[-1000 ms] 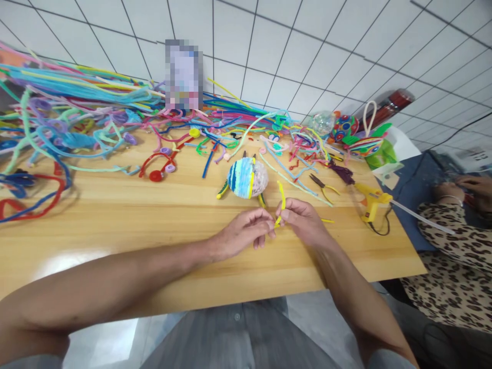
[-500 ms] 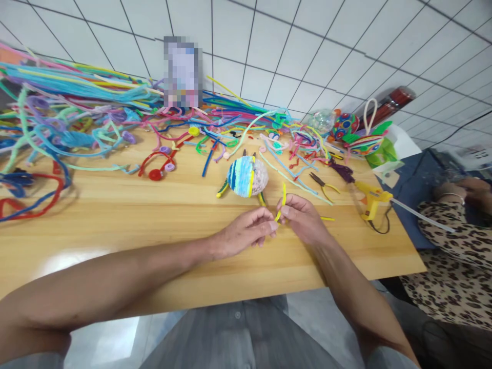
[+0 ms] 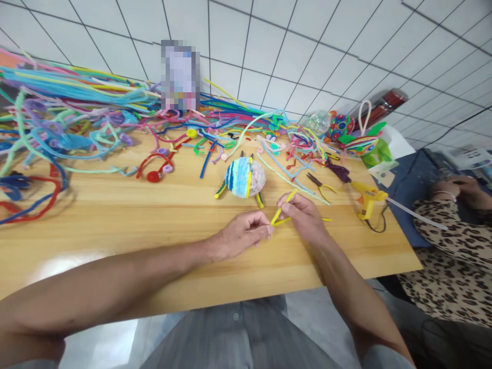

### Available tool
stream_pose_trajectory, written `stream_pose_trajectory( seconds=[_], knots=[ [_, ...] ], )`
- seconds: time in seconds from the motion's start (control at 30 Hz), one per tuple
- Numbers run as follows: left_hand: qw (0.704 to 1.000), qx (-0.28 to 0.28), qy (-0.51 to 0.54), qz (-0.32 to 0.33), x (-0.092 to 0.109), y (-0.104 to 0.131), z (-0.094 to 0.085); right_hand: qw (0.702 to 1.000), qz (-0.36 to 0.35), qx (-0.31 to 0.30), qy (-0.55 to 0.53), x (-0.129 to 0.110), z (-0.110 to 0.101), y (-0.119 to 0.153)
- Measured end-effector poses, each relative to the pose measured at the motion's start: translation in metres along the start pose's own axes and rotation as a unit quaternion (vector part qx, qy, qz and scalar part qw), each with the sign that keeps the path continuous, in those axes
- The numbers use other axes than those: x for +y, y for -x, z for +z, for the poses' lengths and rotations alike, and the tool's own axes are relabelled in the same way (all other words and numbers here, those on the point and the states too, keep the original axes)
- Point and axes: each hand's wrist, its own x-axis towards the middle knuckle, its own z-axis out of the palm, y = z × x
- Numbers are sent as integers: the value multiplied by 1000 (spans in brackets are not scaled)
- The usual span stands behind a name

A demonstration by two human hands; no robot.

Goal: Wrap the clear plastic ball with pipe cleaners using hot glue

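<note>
White tiles with dark grout lines (image 3: 265, 46) rise behind a pale wooden table (image 3: 154, 246). Against them stands a panel (image 3: 180, 74) blurred into coarse squares, so any print on it is unreadable; on a white object (image 3: 472, 156) at far right, dark marks are too blurred to make out. Over the near middle of the table, both hands work at a yellow pipe cleaner (image 3: 277, 216) bent to a sharp V. Thumb and fingertips of the left hand (image 3: 240, 236) pinch its corner, while the right hand (image 3: 303, 218), nearly closed, grips the upper arm between thumb and finger. Just beyond them sits a striped ball (image 3: 244, 177), blue to pale with a yellow band and green-and-yellow legs. To the right lie pliers (image 3: 320, 184), then a yellow glue gun (image 3: 369, 200), whose lettering, if any, is too small to read. Tangled coloured pipe cleaners (image 3: 96, 89) fill the back left; a co-worker's leopard-print sleeve (image 3: 442, 218) shows beyond the table's right end.
</note>
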Motion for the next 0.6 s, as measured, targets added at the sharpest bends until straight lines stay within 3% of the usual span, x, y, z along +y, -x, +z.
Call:
stream_pose_trajectory(
  seconds=[0.33,0.6],
  knots=[
    [999,1,-35,-21,1,3,1,999,-35,21,-18,-6,-7,1],
    [1000,5,14,13,11,1,1,997,11,-71,-32,5,4,3]
  ],
)
